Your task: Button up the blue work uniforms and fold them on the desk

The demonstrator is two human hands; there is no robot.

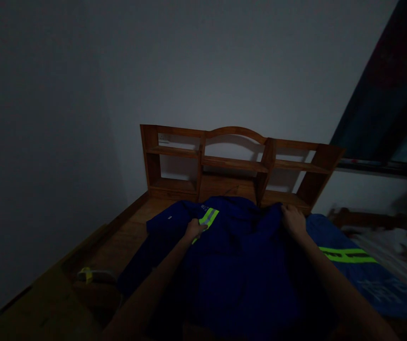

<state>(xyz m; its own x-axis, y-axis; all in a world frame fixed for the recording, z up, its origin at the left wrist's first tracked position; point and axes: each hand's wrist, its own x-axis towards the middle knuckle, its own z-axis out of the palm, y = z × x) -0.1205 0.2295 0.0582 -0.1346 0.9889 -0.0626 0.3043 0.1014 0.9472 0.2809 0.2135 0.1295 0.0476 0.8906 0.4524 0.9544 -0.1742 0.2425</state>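
Note:
A dark blue work jacket (pixel 241 255) with a yellow-green reflective strip (pixel 210 217) spreads out in front of me over a wooden surface. My left hand (pixel 194 229) is closed on the jacket's cloth beside that strip, thumb on top. At the jacket's upper right, my right hand (pixel 293 219) pinches a fold of the same cloth, fingers closed. Small pale lettering shows near the strip. The lower part of the jacket is lost in shadow between my forearms.
Behind the jacket stands a wooden shelf unit (pixel 234 165) against a pale wall. To the right lies another blue garment (pixel 352 265) with a yellow-green band and pale characters, next to whitish cloth (pixel 398 251). A cable with a yellow piece (pixel 87 274) lies at lower left. Dark curtains hang upper right.

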